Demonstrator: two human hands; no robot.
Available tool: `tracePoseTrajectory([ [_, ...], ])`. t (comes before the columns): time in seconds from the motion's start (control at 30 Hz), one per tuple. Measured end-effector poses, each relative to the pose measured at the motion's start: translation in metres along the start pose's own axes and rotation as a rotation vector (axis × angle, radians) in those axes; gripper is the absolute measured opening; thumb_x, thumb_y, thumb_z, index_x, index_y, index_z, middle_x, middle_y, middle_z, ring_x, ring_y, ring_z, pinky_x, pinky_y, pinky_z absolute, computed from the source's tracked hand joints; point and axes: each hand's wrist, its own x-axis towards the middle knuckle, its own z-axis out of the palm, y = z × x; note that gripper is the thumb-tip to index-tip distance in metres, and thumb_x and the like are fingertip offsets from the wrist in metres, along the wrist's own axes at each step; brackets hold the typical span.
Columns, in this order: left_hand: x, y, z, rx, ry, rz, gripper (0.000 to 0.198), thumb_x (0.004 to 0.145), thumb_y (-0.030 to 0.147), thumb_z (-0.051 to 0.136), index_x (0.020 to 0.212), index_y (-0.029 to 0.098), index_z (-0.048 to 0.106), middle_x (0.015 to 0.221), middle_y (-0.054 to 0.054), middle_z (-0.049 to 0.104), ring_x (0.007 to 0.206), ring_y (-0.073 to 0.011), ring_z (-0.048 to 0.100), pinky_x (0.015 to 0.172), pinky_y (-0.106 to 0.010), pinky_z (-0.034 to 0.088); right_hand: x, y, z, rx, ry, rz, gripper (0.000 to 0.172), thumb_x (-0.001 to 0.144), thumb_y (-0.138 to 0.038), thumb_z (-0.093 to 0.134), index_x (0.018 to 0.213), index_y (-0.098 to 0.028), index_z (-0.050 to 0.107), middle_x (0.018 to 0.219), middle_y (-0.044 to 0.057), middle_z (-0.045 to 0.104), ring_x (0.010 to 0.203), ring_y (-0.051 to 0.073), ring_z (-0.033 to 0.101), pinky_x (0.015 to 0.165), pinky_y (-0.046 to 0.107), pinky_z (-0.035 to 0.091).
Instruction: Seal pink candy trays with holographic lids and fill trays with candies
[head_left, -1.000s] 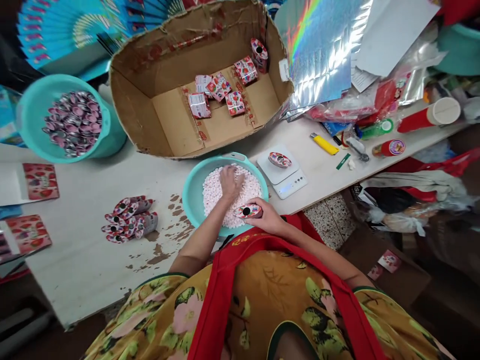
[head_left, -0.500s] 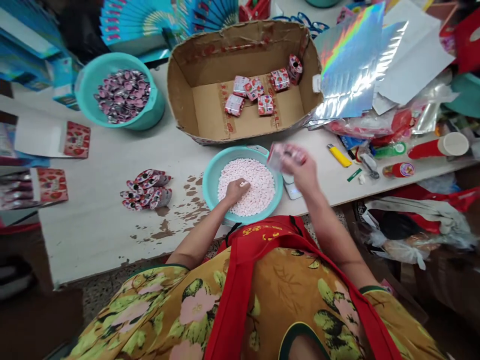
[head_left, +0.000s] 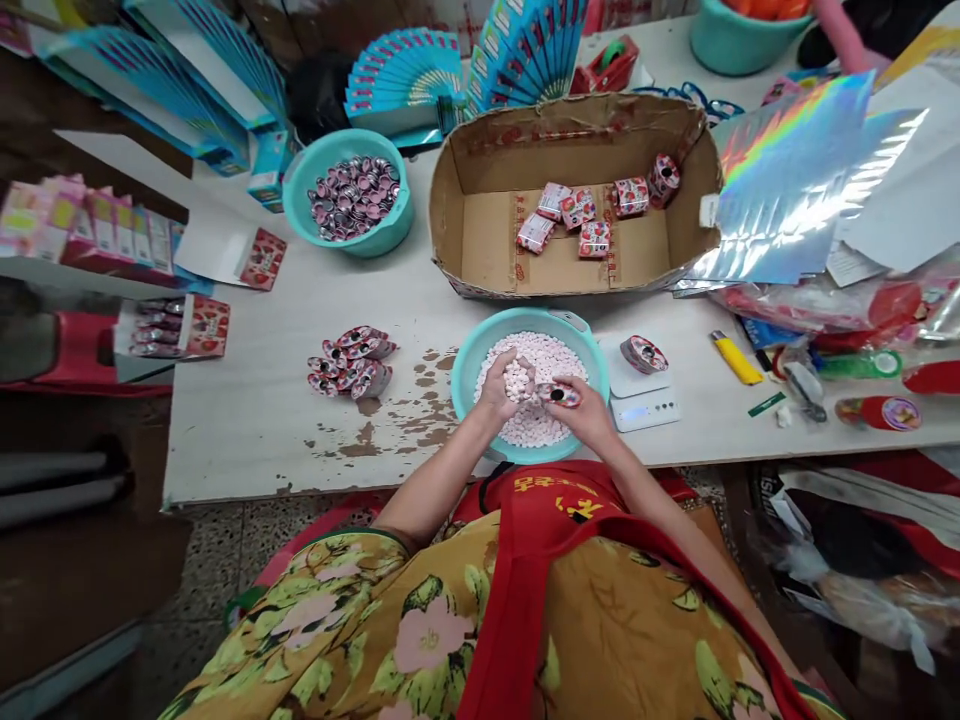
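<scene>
Over a teal basin [head_left: 462,405] of small pale pink candies [head_left: 559,352], my left hand [head_left: 501,388] is cupped round a heap of the candies. Close on its right, my right hand [head_left: 589,412] grips a red printed pouch [head_left: 559,394], whose dark round opening shows at the top. The pouch nearly touches the fingers of my left hand. To the right of the basin, another red pouch [head_left: 643,353] stands on a white scale [head_left: 646,408]. Several similar pouches [head_left: 351,362] are grouped on the table to the left.
Behind the basin stands a cardboard box [head_left: 491,275] with several red packs in it. A teal bucket [head_left: 390,235] of small lids is at the back left. A yellow cutter [head_left: 736,358] lies right of the scale, near silvery sheets [head_left: 787,190].
My left hand has come up out of the candies, cupping some. My right hand has moved down and left to it with a pouch. A pouch now shows on the scale. The view has shifted.
</scene>
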Motion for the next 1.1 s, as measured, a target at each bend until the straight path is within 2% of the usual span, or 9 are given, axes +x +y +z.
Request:
tracePoseTrajectory([
  [0.1, -0.015, 0.001, 0.020, -0.034, -0.108, 0.140, 0.039, 0.078, 0.053, 0.070, 0.067, 0.019, 0.052, 0.067, -0.001, 0.059, 0.061, -0.0133, 0.063, 0.058, -0.025, 0.053, -0.010, 0.015, 0.024, -0.028, -0.021, -0.038, 0.039, 0.064, -0.035, 0.075, 0.101, -0.021, 0.071, 0.097, 0.002, 0.076, 0.092, 0.023, 0.070, 0.089, 0.039, 0.054],
  [0.17, -0.017, -0.002, 0.030, -0.038, -0.101, 0.221, 0.040, 0.076, 0.052, 0.072, 0.067, 0.019, 0.051, 0.070, 0.000, 0.060, 0.065, -0.0144, 0.067, 0.064, -0.028, 0.056, -0.009, 0.011, 0.027, -0.095, -0.012, -0.048, 0.034, 0.066, -0.038, 0.075, 0.095, -0.021, 0.071, 0.093, 0.003, 0.075, 0.089, 0.024, 0.068, 0.085, 0.038, 0.054],
  [0.27, -0.012, -0.009, 0.035, -0.016, -0.012, 0.314, 0.039, 0.072, 0.051, 0.077, 0.071, 0.019, 0.053, 0.071, 0.002, 0.061, 0.055, -0.0116, 0.062, 0.054, -0.025, 0.051, -0.006, 0.005, 0.026, -0.203, 0.021, -0.067, 0.030, 0.069, -0.043, 0.076, 0.090, -0.022, 0.069, 0.092, 0.004, 0.074, 0.089, 0.026, 0.068, 0.084, 0.038, 0.054],
  [0.33, -0.007, -0.012, 0.035, 0.014, 0.045, 0.338, 0.041, 0.072, 0.051, 0.080, 0.075, 0.019, 0.054, 0.070, 0.004, 0.061, 0.050, -0.0099, 0.060, 0.051, -0.023, 0.047, -0.006, 0.004, 0.025, -0.244, 0.039, -0.094, 0.030, 0.070, -0.041, 0.077, 0.094, -0.023, 0.070, 0.100, 0.006, 0.075, 0.096, 0.028, 0.069, 0.088, 0.040, 0.054],
  [0.43, -0.003, -0.014, 0.035, 0.044, 0.067, 0.370, 0.045, 0.073, 0.053, 0.082, 0.074, 0.019, 0.052, 0.061, 0.006, 0.056, 0.051, -0.0095, 0.061, 0.055, -0.022, 0.048, -0.005, 0.003, 0.027, -0.315, 0.052, -0.113, 0.033, 0.071, -0.034, 0.075, 0.101, -0.022, 0.071, 0.110, 0.008, 0.075, 0.105, 0.030, 0.069, 0.092, 0.042, 0.054],
  [0.53, -0.001, -0.015, 0.037, 0.050, 0.086, 0.434, 0.050, 0.073, 0.054, 0.084, 0.070, 0.020, 0.049, 0.056, 0.008, 0.049, 0.051, -0.0088, 0.060, 0.057, -0.021, 0.046, -0.004, -0.001, 0.028, -0.401, 0.050, -0.106, 0.034, 0.072, -0.031, 0.073, 0.105, -0.021, 0.071, 0.110, 0.009, 0.075, 0.104, 0.031, 0.070, 0.089, 0.042, 0.055],
  [0.73, -0.004, -0.009, 0.044, 0.062, 0.119, 0.374, 0.048, 0.076, 0.056, 0.082, 0.079, 0.020, 0.051, 0.069, 0.005, 0.060, 0.052, -0.0081, 0.059, 0.052, -0.021, 0.044, 0.001, -0.006, 0.026, -0.411, 0.059, -0.084, 0.036, 0.072, -0.030, 0.075, 0.107, -0.023, 0.072, 0.109, 0.007, 0.075, 0.104, 0.029, 0.069, 0.090, 0.042, 0.055],
  [0.9, -0.001, -0.007, 0.041, 0.071, 0.087, 0.409, 0.049, 0.078, 0.054, 0.082, 0.073, 0.019, 0.048, 0.061, 0.008, 0.051, 0.050, -0.0069, 0.055, 0.050, -0.020, 0.043, 0.003, -0.008, 0.027, -0.394, 0.050, -0.090, 0.036, 0.070, -0.030, 0.076, 0.105, -0.022, 0.072, 0.108, 0.007, 0.074, 0.101, 0.028, 0.069, 0.089, 0.041, 0.055],
  [1.1, 0.001, -0.009, 0.041, 0.109, 0.049, 0.431, 0.050, 0.079, 0.056, 0.082, 0.073, 0.019, 0.049, 0.060, 0.008, 0.051, 0.048, -0.0061, 0.052, 0.049, -0.019, 0.043, 0.004, -0.008, 0.026, -0.401, 0.069, -0.071, 0.035, 0.071, -0.030, 0.075, 0.104, -0.023, 0.072, 0.103, 0.006, 0.074, 0.097, 0.027, 0.069, 0.088, 0.041, 0.055],
])
